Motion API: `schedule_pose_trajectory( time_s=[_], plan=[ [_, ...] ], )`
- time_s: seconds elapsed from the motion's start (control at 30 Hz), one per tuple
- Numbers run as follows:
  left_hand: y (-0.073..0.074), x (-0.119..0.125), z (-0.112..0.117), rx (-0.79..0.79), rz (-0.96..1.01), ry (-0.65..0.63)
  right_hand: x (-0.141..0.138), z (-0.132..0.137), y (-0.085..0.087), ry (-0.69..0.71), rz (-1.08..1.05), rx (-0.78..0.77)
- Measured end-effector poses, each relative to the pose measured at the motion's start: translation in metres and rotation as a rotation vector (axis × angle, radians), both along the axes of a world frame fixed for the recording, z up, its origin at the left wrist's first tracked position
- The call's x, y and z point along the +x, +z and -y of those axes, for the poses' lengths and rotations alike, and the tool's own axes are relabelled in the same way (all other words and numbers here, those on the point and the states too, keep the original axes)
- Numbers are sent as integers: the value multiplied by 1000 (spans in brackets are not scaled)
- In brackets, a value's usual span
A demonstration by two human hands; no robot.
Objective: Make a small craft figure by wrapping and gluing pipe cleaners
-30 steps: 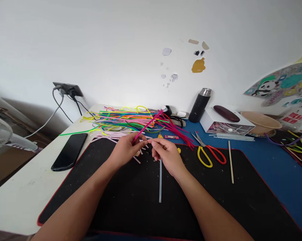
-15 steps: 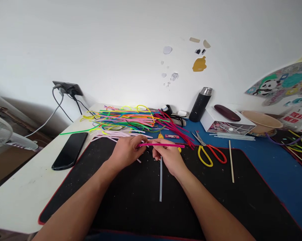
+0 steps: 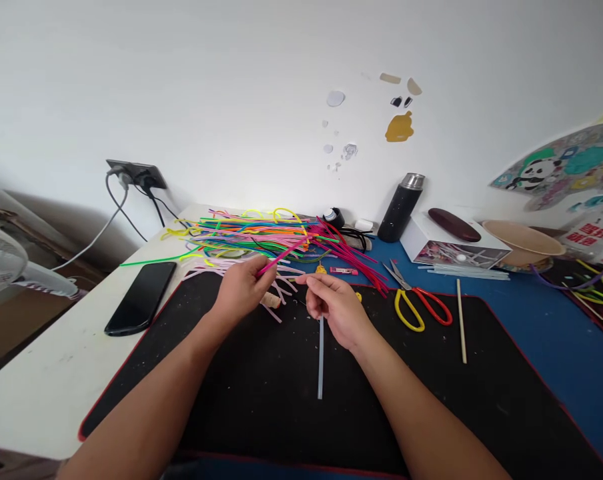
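My left hand (image 3: pixel 241 292) is closed on a magenta pipe cleaner (image 3: pixel 284 255), which slants up and right towards the pile. To its right, my right hand (image 3: pixel 337 308) has its index finger stretched left and the other fingers loosely curled; I see nothing held in it. A translucent glue stick (image 3: pixel 320 363) lies on the black mat (image 3: pixel 261 393), its upper end hidden by my right hand. Beside the left fingers lies a small tan cylinder (image 3: pixel 271 300). Lilac pipe cleaners (image 3: pixel 281 290) spread between and behind the hands. A small yellow object (image 3: pixel 321 269) sits just beyond the right hand.
Behind lies a pile of coloured pipe cleaners (image 3: pixel 246 233). Scissors (image 3: pixel 409 303) and a wooden stick (image 3: pixel 461 320) are at the right. A phone (image 3: pixel 141 298) rests at the left. A black flask (image 3: pixel 401 208), white box (image 3: pixel 454 243) and bowl (image 3: pixel 521 237) stand farther back.
The magenta pipe cleaner has left my right hand's fingers and swung from level to an upward slant in my left hand. My left hand has moved slightly left, uncovering the tan cylinder.
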State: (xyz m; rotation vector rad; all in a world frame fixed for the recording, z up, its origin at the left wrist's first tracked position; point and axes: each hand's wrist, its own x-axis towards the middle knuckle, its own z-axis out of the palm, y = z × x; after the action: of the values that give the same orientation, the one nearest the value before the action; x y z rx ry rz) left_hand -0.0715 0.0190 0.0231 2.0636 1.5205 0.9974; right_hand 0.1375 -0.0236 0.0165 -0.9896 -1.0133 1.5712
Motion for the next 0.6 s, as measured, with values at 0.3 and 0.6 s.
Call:
schedule_pose_trajectory(
  time_s=[0.3,0.6],
  plan=[
    [6,18,15,-216,416,-201,1,-3,3,-86,-43,-22],
    [-2,23,18,-208,418,-230,-4,-3,-2,-45,-58,-27]
  ],
)
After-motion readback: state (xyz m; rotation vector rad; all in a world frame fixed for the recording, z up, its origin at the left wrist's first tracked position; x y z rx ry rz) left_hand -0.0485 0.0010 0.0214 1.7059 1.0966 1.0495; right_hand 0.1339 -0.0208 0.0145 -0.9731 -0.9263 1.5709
